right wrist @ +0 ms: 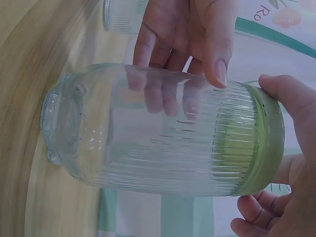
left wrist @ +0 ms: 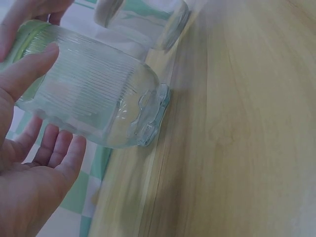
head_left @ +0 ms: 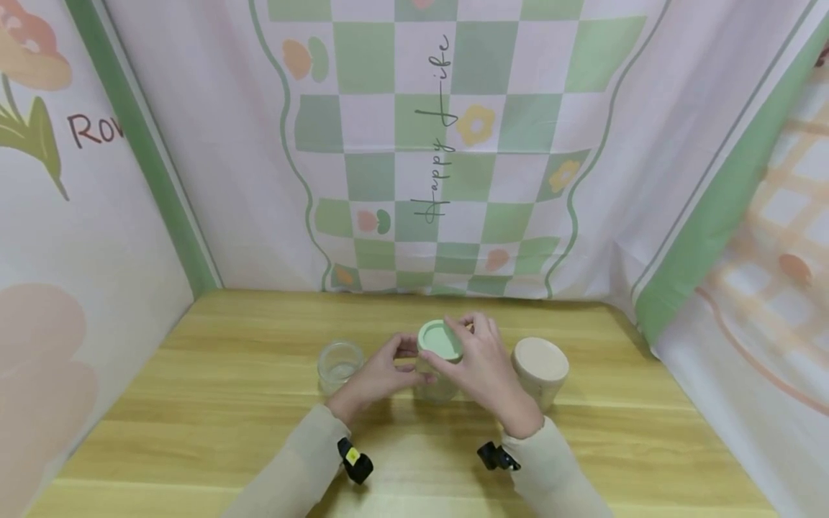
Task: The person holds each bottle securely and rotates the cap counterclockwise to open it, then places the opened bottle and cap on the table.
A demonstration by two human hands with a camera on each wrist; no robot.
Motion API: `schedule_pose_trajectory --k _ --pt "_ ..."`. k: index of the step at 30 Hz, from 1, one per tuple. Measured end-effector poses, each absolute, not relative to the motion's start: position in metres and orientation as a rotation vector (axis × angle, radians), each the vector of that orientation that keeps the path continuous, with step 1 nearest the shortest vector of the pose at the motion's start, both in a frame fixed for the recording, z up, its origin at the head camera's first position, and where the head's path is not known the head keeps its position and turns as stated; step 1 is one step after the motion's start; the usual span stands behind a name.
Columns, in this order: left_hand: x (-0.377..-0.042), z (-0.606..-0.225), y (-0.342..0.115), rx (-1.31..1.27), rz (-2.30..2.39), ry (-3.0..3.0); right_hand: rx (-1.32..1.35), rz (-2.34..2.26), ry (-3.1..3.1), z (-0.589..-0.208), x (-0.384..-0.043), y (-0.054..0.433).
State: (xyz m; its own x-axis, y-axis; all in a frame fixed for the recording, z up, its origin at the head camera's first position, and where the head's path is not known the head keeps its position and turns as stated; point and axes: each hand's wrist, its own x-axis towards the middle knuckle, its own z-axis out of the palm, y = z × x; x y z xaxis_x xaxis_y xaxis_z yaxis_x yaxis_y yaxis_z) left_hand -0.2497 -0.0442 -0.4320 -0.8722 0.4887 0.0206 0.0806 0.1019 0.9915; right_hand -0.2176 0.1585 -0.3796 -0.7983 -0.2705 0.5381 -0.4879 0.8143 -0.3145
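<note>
The wooden table [head_left: 401,460] carries a ribbed glass jar [head_left: 437,392] near its middle, upright with its long axis vertical, capped end pointing up and knobbly base down at the wood, between a beige-topped jar [head_left: 541,360] on the person's right and a clear glass jar [head_left: 340,361] on the left. The left hand [head_left: 382,370] holds the ribbed jar's side, thumb and fingers straddling the glass, and the right hand [head_left: 482,363] pinches the round green lid [head_left: 440,339] by its rim between thumb and fingers.
</note>
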Motion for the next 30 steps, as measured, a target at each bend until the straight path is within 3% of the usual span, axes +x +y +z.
schedule_pose_trajectory --k 30 --pt "-0.250 -0.432 -0.044 0.593 1.815 2.099 0.793 0.987 -2.671 -0.368 -0.224 0.177"
